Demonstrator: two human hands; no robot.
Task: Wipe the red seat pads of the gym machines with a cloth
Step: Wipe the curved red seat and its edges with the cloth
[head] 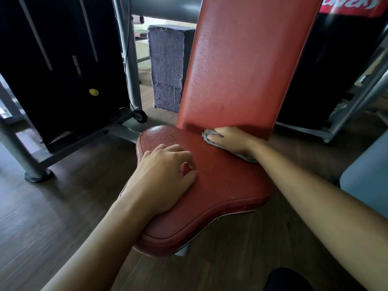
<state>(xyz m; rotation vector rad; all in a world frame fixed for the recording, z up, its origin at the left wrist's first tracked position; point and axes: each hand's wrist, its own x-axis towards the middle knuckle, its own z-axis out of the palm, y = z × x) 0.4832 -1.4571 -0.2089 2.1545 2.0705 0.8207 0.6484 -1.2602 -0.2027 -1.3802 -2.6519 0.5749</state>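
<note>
Right arm: reaches forward from the lower right, forearm crossing above the seat's (220,196) right edge.
Right hand (228,138): knuckles up, fingers curled round the cloth (206,136), pressing it down.
Cloth: grey, bunched under that hand at the seat's rear, right where the seat meets the back pad (241,70); a corner pokes out left of the fingers.
Left arm: comes in from the lower left, wrist bent over the seat's left edge.
Left hand (165,177): rests on the seat, fingers loosely bent, thumb tip near the forefinger, holding nothing.
Seat: red, with droplets (161,136) at its far left corner.
Floor (63,206): dark wood planks.
</note>
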